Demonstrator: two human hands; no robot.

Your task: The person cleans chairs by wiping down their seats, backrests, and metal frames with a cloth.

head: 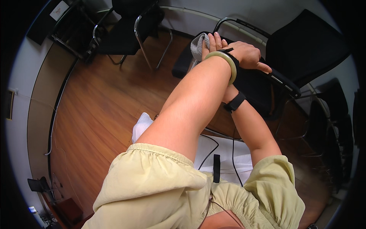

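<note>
My bare arms cross in front of me, the left one lying over the right. My left hand [247,54], with a pale green bangle [234,67] and a black band at its wrist, is curled on the black armrest [286,83] of a chair. One of its digits points along the armrest. Beyond the left wrist, my right hand [215,43] holds a grey fluffy cloth [198,47] over the chair's black seat [251,86]. Its palm is hidden behind the left forearm. A black wristband [236,102] circles the right wrist.
The chair's black backrest [306,48] rises at the right. Another black chair with metal arms [123,37] stands at the far left, and several dark chairs [326,128] line the right side. A wooden floor [91,108] spreads below. Black cables [234,154] hang before my clothes.
</note>
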